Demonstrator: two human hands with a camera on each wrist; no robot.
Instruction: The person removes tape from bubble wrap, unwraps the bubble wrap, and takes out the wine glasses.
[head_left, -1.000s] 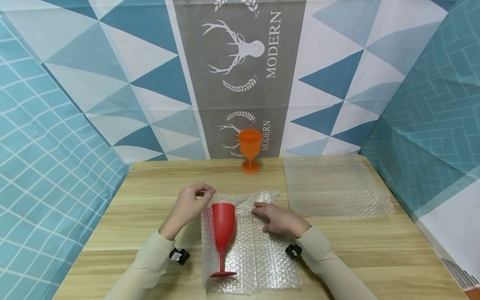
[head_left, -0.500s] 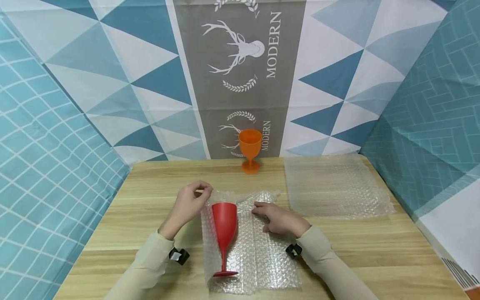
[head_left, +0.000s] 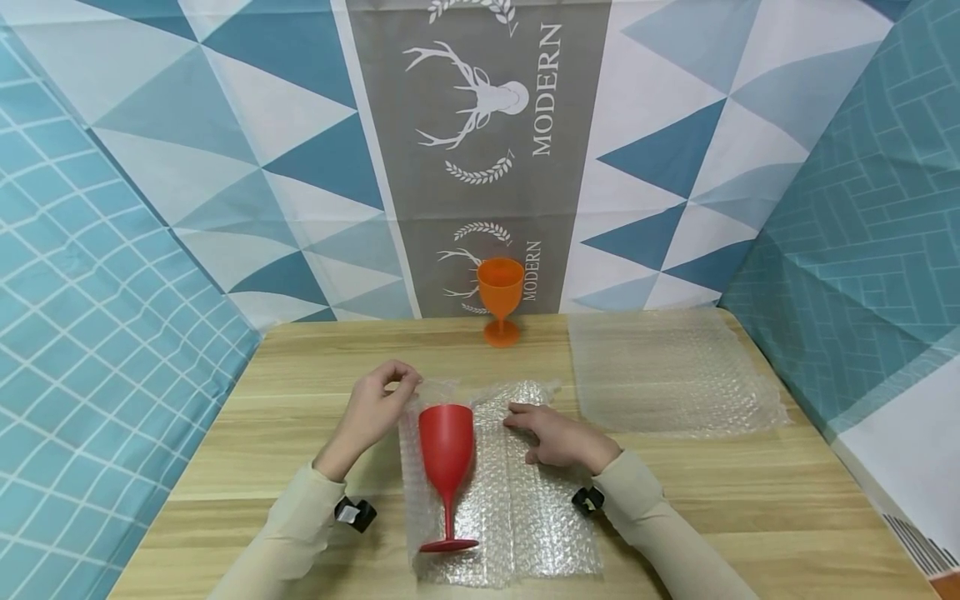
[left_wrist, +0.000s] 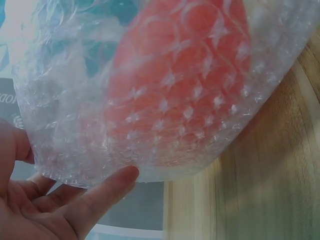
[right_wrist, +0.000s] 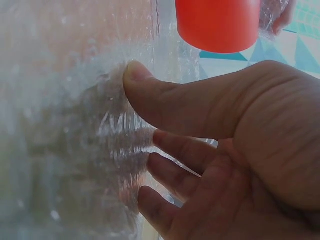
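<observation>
A red plastic goblet (head_left: 447, 446) lies on a sheet of bubble wrap (head_left: 487, 508), its mouth toward the back and its foot toward me. My left hand (head_left: 375, 408) pinches the sheet's far left corner and holds that edge up off the table. In the left wrist view the raised bubble wrap (left_wrist: 65, 110) hangs between the camera and the goblet (left_wrist: 180, 75), which shows through it. To the right of the goblet, my right hand (head_left: 557, 436) rests on the sheet. Its thumb and fingertips touch the bubble wrap (right_wrist: 75, 125) in the right wrist view.
An orange goblet (head_left: 500, 287) stands upright at the back of the wooden table (head_left: 300, 350), near the patterned cloth wall (head_left: 465, 192). Another sheet of bubble wrap (head_left: 667, 375) lies flat at the back right.
My left hand has shifted slightly left with the wrap's corner. The left flap has drawn back from the red goblet, so more of the bowl shows bare. The right hand stays still.
</observation>
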